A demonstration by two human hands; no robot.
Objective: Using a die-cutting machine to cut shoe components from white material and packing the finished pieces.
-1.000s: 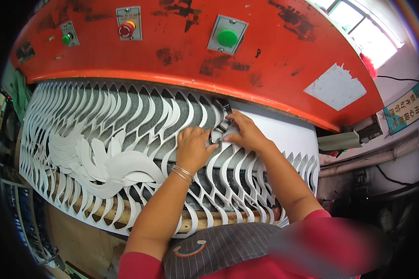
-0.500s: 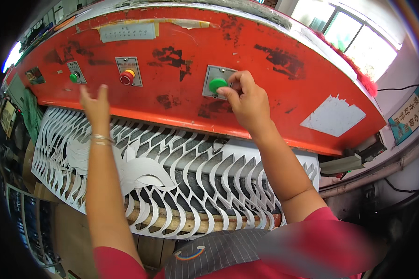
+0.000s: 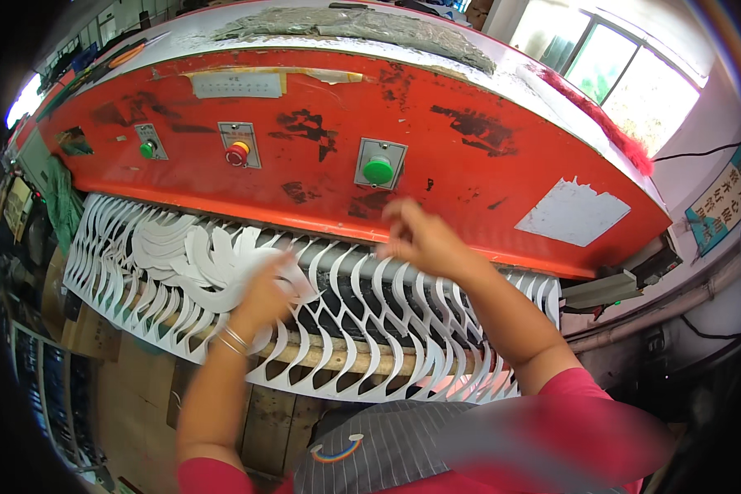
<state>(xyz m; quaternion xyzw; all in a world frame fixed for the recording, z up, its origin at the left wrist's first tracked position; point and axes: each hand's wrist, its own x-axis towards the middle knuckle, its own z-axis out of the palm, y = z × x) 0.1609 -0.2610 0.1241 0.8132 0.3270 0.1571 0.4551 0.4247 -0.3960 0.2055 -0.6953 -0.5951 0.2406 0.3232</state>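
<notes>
Back from the red machine front come both hands; below its edge lies the white cut sheet, loose curved pieces heaped leftward. My blurred left hand crosses them, grip unclear; my right hand, fingers loosely parted, clears the green button.

Loose pieces on left part of sheet; machine front behind sheet

open room btwn l hand & r hand, over the sheet. red panel walls off far side, w/ green btn sticking out. cutouts heaped l of l hand block low passes.
</notes>
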